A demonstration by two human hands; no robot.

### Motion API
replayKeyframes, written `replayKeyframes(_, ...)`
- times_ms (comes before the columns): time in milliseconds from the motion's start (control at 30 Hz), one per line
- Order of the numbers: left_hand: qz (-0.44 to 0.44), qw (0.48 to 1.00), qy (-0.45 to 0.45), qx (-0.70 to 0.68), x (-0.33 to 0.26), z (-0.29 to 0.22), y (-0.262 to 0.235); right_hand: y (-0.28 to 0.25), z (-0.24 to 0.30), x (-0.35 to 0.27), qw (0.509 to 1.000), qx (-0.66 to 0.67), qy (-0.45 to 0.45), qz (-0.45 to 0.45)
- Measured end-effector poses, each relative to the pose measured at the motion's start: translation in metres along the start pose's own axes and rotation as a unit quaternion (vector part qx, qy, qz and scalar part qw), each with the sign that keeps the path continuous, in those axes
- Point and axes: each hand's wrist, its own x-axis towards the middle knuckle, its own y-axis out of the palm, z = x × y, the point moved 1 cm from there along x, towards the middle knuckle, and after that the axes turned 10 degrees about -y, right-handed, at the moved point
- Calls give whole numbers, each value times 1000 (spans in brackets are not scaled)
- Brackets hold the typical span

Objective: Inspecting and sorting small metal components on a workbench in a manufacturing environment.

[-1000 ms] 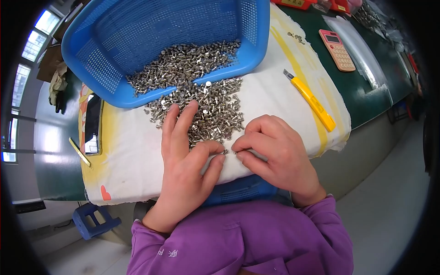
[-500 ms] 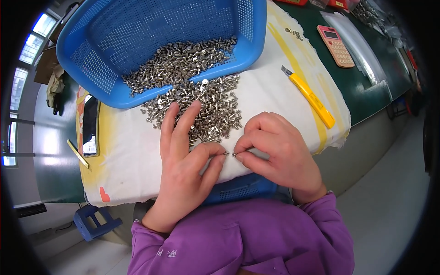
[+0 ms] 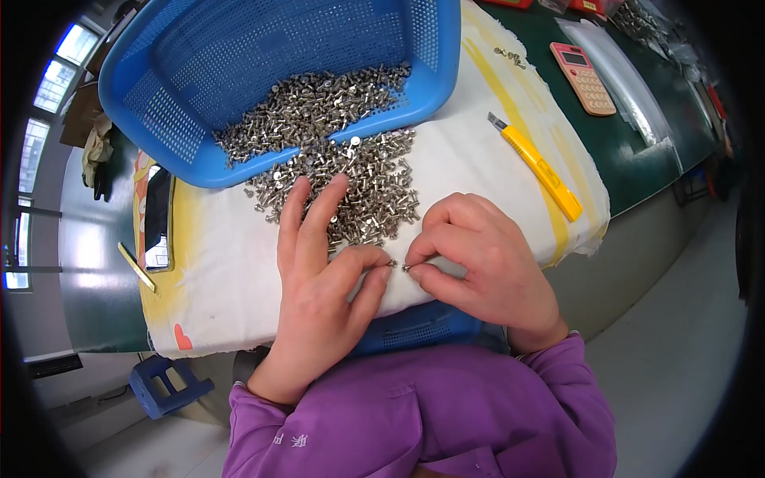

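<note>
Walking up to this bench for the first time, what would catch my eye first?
Probably the big blue basket tipped at the top, spilling a glittering heap of small metal screws onto the white cloth. Just below, the left hand and right hand meet fingertip to fingertip over tiny pieces.

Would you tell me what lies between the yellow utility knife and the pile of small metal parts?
Only bare white cloth separates the utility knife from the pile, per the head view.

Green table on grey floor, windows at left.
</note>
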Motion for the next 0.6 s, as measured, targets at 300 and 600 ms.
replayKeyframes(300, -4, 1000, 5, -1, -1, 1, 0, 0, 0, 0, 1000, -1, 1, 12)
replayKeyframes(600, -4, 1000, 7, -4, -1, 2, 0, 0, 0, 0, 1000, 6, 2, 20)
